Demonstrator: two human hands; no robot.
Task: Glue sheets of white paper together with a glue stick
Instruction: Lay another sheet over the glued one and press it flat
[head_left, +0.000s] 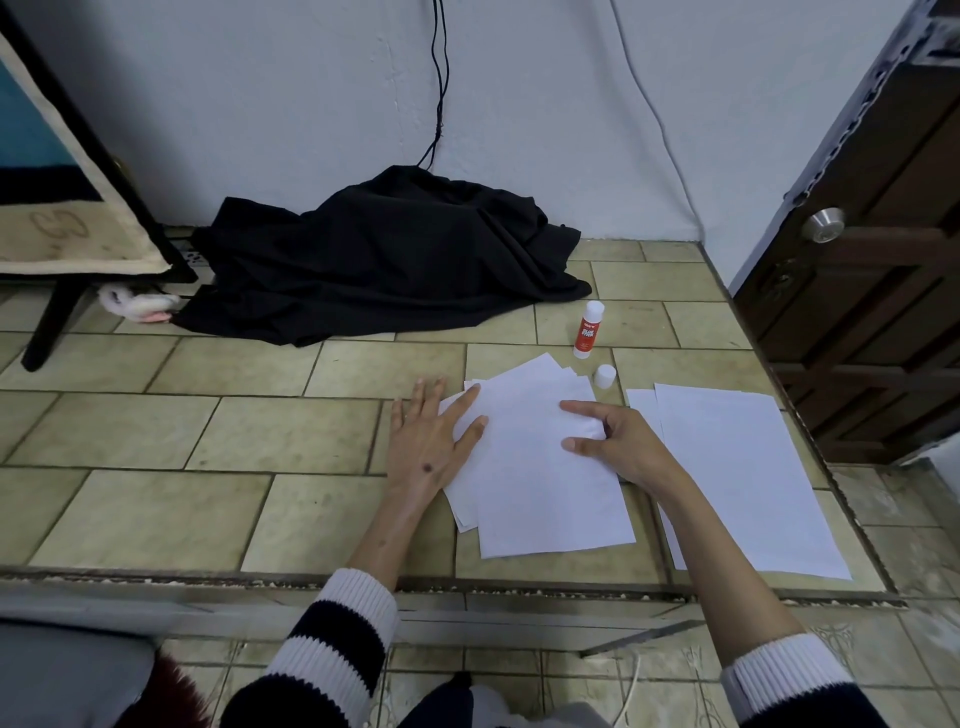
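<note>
Your left hand (431, 441), fingers spread, and right hand (618, 441) press the stack (540, 493); glue (588, 330) uncapped at 1 o'clock, spare sheets (743, 478) remain.

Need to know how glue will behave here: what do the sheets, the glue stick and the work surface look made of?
Sheets: thin matte white paper, lying flat with crisp edges. Glue stick: apparently smooth plastic, white tube with a red label, its cap off beside it. Surface: probably ceramic tile, beige, worn, with dark grout lines.
</note>
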